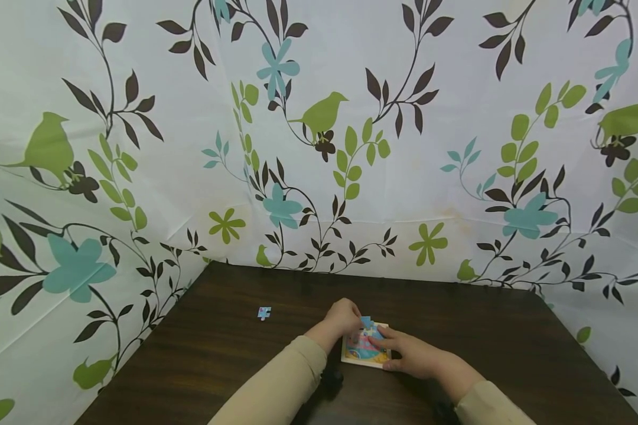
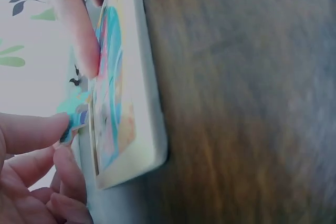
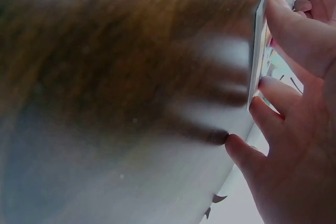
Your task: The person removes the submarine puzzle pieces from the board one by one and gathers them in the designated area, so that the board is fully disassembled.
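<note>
Evidently the work is near its end: from the head view, the square pale-rimmed jigsaw tray [image 2: 147, 93] sits on the table in front of the person, its colourful picture mostly filled. I can't make out its upper-left area behind the left hand [image 1: 343, 319], which pinches a small blue jigsaw piece [image 2: 77, 120] between thumb and fingers close to the tray's edge; I can't tell whether it is seated. The right hand [image 1: 416, 355] has its fingers spread, resting on the puzzle and its edge, pinching no piece. I judge two pieces are left: that one and the loose blue-and-pink jigsaw piece [image 1: 264, 313], well apart to the left on the dark brown wooden table [image 1: 457, 313]. Beyond hangs a white leaf-and-bird patterned cloth [image 1: 388, 177].
</note>
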`<state>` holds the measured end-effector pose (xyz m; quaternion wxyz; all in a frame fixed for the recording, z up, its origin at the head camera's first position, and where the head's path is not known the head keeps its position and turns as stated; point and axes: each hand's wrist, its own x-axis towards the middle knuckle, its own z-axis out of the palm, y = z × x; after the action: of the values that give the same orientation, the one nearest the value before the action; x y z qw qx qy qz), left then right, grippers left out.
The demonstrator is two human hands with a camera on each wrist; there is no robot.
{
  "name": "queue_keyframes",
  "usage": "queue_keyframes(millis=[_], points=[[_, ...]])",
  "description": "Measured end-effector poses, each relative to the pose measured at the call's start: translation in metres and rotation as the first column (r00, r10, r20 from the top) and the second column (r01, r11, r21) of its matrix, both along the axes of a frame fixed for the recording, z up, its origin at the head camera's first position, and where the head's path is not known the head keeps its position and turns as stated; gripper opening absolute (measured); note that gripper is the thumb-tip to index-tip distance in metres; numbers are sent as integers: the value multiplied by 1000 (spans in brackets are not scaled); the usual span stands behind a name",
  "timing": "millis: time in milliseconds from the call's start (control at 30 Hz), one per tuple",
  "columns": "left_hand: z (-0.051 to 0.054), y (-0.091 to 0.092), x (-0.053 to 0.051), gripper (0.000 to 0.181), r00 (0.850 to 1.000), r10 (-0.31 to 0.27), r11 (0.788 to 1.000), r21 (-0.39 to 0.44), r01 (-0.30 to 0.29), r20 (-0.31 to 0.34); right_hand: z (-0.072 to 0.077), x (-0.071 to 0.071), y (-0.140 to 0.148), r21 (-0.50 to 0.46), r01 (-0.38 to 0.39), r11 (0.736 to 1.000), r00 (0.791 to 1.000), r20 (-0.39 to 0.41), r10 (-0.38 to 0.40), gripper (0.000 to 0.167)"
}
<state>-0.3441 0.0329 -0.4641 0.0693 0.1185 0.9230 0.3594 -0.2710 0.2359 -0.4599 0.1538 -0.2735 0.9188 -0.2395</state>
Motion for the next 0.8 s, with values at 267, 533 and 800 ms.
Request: queue_keyframes(millis=[267, 533, 800], points=[[10, -22, -6, 9, 999, -31, 998, 57, 33, -31, -2, -1, -1, 4, 12, 1000, 1000, 10, -12, 62], [20, -76, -23, 10, 997, -47, 998, 38, 49, -61, -3, -2, -2, 16, 43, 999, 999, 18, -44, 61], [15, -132, -40, 8, 999, 32, 997, 67, -33, 16, -3, -2, -1, 18, 37, 999, 999, 19, -37, 61]])
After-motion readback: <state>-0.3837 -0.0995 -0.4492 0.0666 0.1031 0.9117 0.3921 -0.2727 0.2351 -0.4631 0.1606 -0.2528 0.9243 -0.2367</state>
